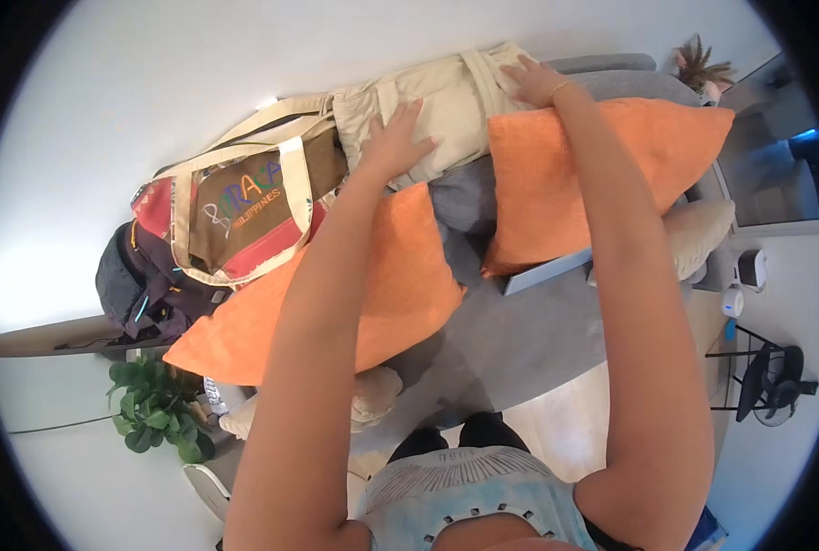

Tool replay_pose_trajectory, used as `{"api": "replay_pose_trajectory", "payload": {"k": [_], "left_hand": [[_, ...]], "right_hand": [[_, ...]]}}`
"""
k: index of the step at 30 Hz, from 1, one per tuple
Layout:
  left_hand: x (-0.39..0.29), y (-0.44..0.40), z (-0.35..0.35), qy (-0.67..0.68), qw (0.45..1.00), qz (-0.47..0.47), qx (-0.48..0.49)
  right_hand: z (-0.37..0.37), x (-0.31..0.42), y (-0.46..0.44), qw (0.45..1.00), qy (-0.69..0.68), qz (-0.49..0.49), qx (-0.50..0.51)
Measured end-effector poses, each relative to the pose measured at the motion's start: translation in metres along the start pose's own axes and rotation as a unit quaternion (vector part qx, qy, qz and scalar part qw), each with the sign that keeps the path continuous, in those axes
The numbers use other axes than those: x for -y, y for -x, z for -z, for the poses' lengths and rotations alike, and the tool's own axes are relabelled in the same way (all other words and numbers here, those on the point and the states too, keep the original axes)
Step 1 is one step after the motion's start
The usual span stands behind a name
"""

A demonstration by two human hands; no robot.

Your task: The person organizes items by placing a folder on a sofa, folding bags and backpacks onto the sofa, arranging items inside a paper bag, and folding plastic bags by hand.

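A beige canvas tote bag (446, 106) with straps lies against the backrest of the grey sofa (519, 326). My left hand (396, 145) rests on the lower left part of this bag, fingers spread. At the bag's upper right end, my right hand (532, 83) lies on the fabric with its fingers stretched out. Below my left forearm is an orange cushion (409, 275); a second orange cushion (542, 179) leans under my right forearm. Left of the tote sits a brown and red bag (253, 197) with cream handles and colourful lettering.
A dark backpack (138, 275) stands at the far left, above a green leafy plant (157, 409). A flat light-blue object (547, 272) sticks out beneath the right cushion. Beige pillows (700, 234) lie at the sofa's ends. A black fan (781, 390) stands at right.
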State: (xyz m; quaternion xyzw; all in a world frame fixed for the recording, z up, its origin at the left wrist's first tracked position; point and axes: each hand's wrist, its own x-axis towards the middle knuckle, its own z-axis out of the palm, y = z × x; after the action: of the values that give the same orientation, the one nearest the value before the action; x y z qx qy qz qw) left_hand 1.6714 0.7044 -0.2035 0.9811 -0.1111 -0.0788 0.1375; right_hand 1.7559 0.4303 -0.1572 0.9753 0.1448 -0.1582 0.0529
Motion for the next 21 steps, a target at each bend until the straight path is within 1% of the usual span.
{"api": "replay_pose_trajectory", "payload": {"k": [1,2,4,5,6,7,8,10,14,16,18,20,21], "left_hand": [[-0.004,0.016,0.024,0.028,0.999,-0.030,-0.009],[-0.007,0.036,0.047,0.056,0.997,-0.059,-0.017],[-0.007,0.093,0.082,0.195,0.970,-0.095,-0.111],[-0.006,0.125,0.091,0.257,0.957,-0.072,-0.115],[-0.003,0.156,0.098,0.319,0.939,-0.048,-0.123],[0.012,0.185,0.096,0.233,0.959,-0.059,-0.151],[0.023,0.214,0.088,0.145,0.971,-0.070,-0.176],[0.018,0.275,0.079,0.158,0.962,0.006,-0.222],[0.006,0.380,0.061,0.101,0.957,0.075,-0.261],[-0.003,0.428,0.056,0.084,0.966,0.095,-0.224],[-0.012,0.470,0.052,0.045,0.960,0.130,-0.244],[-0.018,0.519,0.051,0.050,0.966,0.153,-0.204],[-0.021,0.544,0.050,0.054,0.960,0.186,-0.203]], "right_hand": [[0.009,-0.005,0.002,1.000,-0.005,0.000,-0.015],[0.018,-0.013,0.010,0.996,-0.052,0.017,-0.072],[0.048,-0.025,0.039,0.967,-0.147,0.067,-0.196],[0.060,-0.019,0.069,0.941,-0.195,0.098,-0.259],[0.070,-0.010,0.095,0.920,-0.256,0.108,-0.276],[0.073,0.001,0.121,0.896,-0.317,0.118,-0.289],[0.070,0.011,0.141,0.895,-0.317,0.127,-0.286],[0.064,0.033,0.176,0.883,-0.267,0.199,-0.331],[0.034,0.093,0.213,0.850,-0.315,0.273,-0.321],[0.025,0.126,0.230,0.844,-0.400,0.291,-0.210],[0.016,0.158,0.243,0.832,-0.406,0.328,-0.188],[0.007,0.189,0.260,0.834,-0.392,0.353,-0.162],[0.004,0.202,0.267,0.835,-0.373,0.373,-0.156]]}}
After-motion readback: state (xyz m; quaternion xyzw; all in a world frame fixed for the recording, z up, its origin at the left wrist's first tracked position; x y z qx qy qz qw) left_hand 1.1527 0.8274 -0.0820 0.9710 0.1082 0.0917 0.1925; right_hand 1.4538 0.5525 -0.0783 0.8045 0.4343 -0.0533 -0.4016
